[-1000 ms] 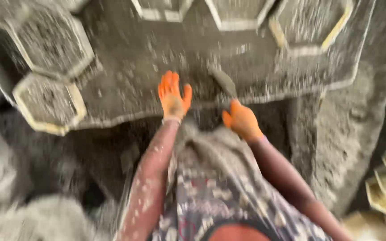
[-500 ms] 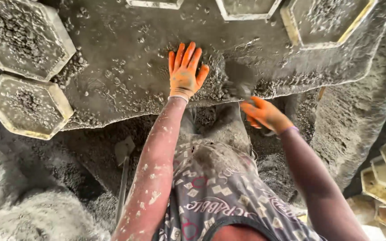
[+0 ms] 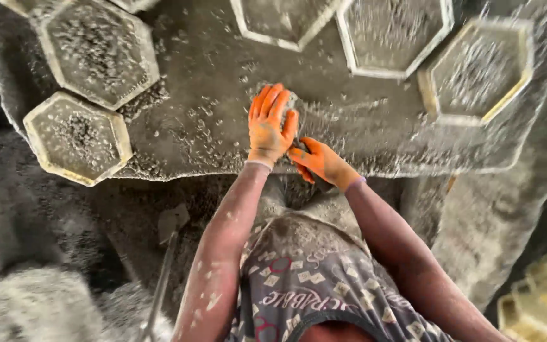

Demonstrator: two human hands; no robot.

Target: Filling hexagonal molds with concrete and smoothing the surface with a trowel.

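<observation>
A person stands at the near edge of a grey, mortar-caked surface (image 3: 210,95), both hands in orange gloves. The left hand (image 3: 272,123) lies flat on a small heap of wet mortar (image 3: 292,104) near that edge, fingers spread a little and pointing away from the body, closed on nothing. Just beside it, toward the person, the right hand (image 3: 319,161) is curled around something dark at the edge of the surface; whether it is a tool I cannot tell, nor which way its long axis runs, since the glove hides most of it. Well to the left of the heap sit two hexagonal moulds, a smaller cream-rimmed one (image 3: 77,139) overhanging the near edge and a larger one (image 3: 99,54) behind it, both holding grey gravelly mix. Beyond the heap, along the far side, are three more hexagonal moulds (image 3: 390,35), likewise filled, the rightmost (image 3: 476,69) blurred. Between the heap and the left pair the surface is open, strewn only with crumbs of mortar. Below the edge, left of the person, a long-handled shovel (image 3: 166,253) rests on a dark, gritty floor (image 3: 45,234), and empty yellow moulds (image 3: 546,297) are stacked low to the right.
</observation>
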